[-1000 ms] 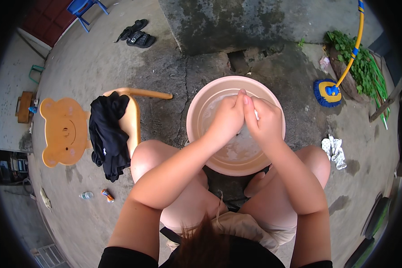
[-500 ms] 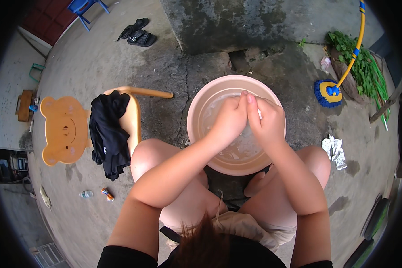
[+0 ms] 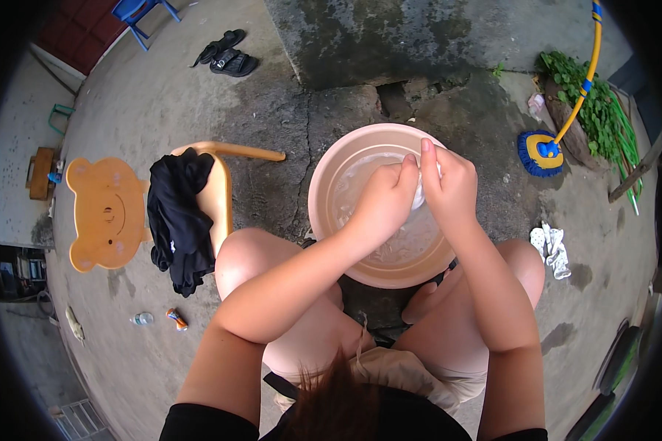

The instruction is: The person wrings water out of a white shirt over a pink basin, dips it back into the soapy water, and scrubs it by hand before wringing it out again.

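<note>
A pale pink plastic basin [image 3: 322, 173] stands on the ground between my knees, with cloudy, sudsy water [image 3: 390, 253] in it. Above the water, a small wet white cloth [image 3: 419, 195] is bunched between my two hands, mostly hidden by the fingers. My left hand [image 3: 390, 192] is closed round one side of it. On the other side my right hand [image 3: 450, 182] grips it, thumb pointing up and away from me. The two hands are close together, their thumbs slightly apart. What kind of cloth it is cannot be made out.
To the left, a yellow bear-shaped chair [image 3: 110, 213] carries a black garment [image 3: 180, 220]. A spotted white cloth [image 3: 550, 250] lies at right, near a blue-and-yellow mop head [image 3: 541, 153]. Black sandals [image 3: 232, 62] lie by a concrete block [image 3: 375, 44]. A bottle [image 3: 142, 319] and can [image 3: 176, 319] lie left.
My hands have drawn slightly apart; the right one has shifted a little right and the thumbs have separated. More of the white cloth shows between them.
</note>
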The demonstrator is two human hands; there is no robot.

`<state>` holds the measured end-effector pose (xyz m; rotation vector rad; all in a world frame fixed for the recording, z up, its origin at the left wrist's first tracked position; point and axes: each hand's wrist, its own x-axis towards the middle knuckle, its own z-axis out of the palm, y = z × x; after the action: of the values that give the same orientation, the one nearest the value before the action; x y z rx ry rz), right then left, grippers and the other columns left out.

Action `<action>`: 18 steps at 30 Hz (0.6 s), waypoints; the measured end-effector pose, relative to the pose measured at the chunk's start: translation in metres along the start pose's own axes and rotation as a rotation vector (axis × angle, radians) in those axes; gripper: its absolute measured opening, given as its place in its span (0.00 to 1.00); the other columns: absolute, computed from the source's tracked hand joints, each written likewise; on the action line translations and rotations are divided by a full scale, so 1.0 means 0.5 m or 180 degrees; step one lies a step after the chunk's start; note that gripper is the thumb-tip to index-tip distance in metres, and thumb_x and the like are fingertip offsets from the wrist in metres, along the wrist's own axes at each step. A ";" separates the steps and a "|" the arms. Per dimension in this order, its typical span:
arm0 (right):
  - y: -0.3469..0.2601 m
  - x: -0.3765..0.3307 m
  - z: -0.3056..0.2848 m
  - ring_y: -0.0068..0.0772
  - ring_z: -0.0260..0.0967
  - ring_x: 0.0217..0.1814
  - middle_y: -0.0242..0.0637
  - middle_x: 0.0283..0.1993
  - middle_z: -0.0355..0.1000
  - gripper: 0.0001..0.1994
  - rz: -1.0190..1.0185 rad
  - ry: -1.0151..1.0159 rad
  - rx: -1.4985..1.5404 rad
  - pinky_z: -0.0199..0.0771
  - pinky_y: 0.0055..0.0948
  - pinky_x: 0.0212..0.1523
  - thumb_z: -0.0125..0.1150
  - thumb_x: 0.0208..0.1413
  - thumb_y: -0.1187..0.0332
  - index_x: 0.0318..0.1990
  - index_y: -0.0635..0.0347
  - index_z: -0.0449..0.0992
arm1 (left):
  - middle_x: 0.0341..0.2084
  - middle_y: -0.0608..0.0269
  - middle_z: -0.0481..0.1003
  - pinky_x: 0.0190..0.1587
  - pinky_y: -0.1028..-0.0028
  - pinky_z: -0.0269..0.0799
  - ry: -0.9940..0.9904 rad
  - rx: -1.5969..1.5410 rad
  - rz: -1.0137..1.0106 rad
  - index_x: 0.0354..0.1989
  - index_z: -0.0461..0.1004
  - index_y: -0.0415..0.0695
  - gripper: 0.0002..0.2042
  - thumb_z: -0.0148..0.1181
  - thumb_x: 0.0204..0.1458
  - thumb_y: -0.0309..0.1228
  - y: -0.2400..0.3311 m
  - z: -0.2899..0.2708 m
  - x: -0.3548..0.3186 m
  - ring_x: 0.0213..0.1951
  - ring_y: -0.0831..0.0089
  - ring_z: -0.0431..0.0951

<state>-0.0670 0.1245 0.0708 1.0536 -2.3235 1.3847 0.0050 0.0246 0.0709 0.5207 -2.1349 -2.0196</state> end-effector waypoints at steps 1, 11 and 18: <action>0.004 0.002 0.001 0.43 0.65 0.15 0.42 0.15 0.66 0.15 0.0096 -0.0010 -0.0057 0.62 0.36 0.18 0.55 0.58 0.64 0.21 0.60 0.72 | 0.18 0.65 0.72 0.29 0.75 0.65 -0.0062 -0.0036 0.0001 0.25 0.73 0.35 0.26 0.38 0.65 0.43 0.002 -0.002 -0.003 0.24 0.78 0.69; 0.006 0.001 0.003 0.43 0.65 0.15 0.43 0.14 0.65 0.16 0.0095 -0.0016 -0.0254 0.62 0.36 0.18 0.54 0.59 0.65 0.19 0.60 0.71 | 0.14 0.57 0.71 0.30 0.69 0.66 0.0075 -0.0140 0.0035 0.22 0.73 0.33 0.27 0.37 0.64 0.44 -0.008 0.006 -0.002 0.21 0.72 0.71; -0.045 -0.023 0.012 0.43 0.65 0.15 0.42 0.15 0.65 0.15 -0.0428 -0.0122 -0.0191 0.63 0.36 0.18 0.55 0.58 0.65 0.19 0.61 0.72 | 0.14 0.58 0.70 0.30 0.69 0.66 0.0093 -0.0238 -0.0144 0.21 0.72 0.33 0.26 0.38 0.64 0.42 -0.030 -0.016 0.026 0.20 0.72 0.70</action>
<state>-0.0427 0.1183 0.0766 1.2043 -2.2593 1.2481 -0.0025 0.0122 0.0551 0.5884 -2.0402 -2.0929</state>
